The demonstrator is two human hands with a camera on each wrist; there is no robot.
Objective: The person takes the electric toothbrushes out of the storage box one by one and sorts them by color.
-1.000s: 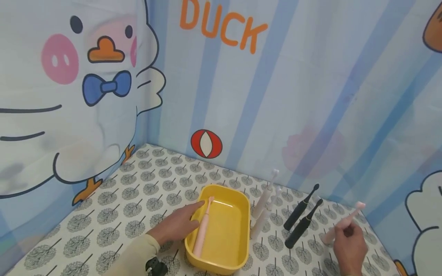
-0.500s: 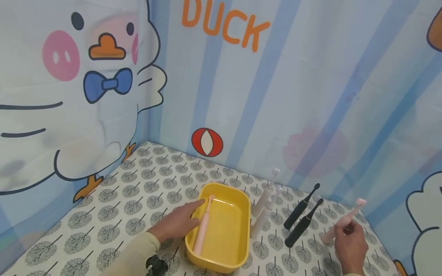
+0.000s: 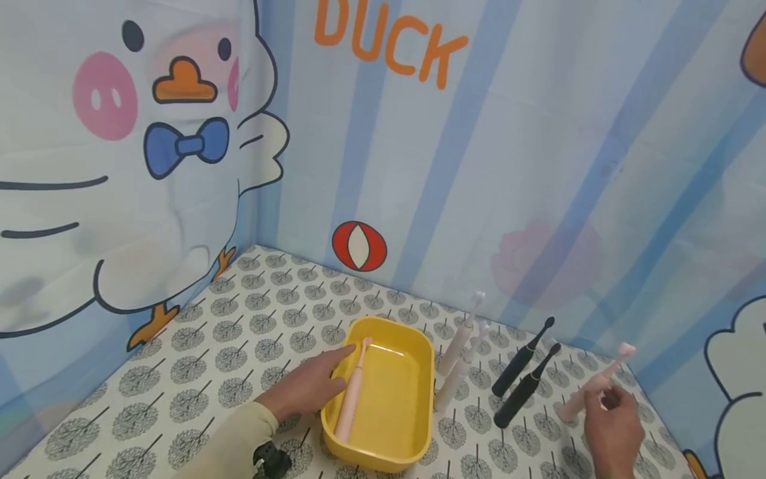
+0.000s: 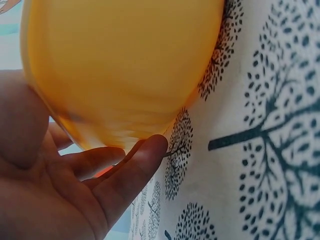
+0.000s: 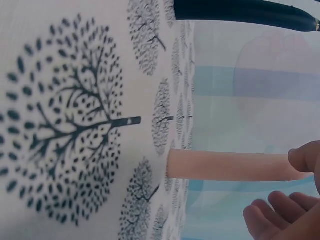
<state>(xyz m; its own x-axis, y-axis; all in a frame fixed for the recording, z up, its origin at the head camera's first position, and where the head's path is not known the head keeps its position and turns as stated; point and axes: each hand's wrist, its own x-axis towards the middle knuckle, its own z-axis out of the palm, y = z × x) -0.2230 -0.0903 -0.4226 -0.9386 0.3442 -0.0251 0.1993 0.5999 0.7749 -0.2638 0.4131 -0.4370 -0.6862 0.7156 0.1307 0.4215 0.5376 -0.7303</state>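
A yellow plastic tray (image 3: 395, 399) sits on the patterned cloth with a pink electric toothbrush (image 3: 352, 402) lying along its left side. My left hand (image 3: 308, 382) holds the tray's left wall, with thumb and index finger over the rim; the left wrist view shows the other fingers (image 4: 140, 155) against the outside. At the right, my right hand (image 3: 613, 426) is at a second pink electric toothbrush (image 3: 579, 404), standing upright, pinching its handle near the top. In the right wrist view the thumb (image 5: 305, 156) overlaps that handle; the index finger is hidden.
Two pale electric toothbrushes (image 3: 457, 346) stand just right of the tray. Between them and my right hand stand two black electric toothbrushes (image 3: 519, 399). Behind the tree-print cloth (image 3: 197, 399) rises a striped backdrop with a printed duck (image 3: 179, 199).
My right hand has shifted slightly to the right, uncovering more of the standing pink toothbrush's handle, which stays in place. My left hand and the tray keep their places.
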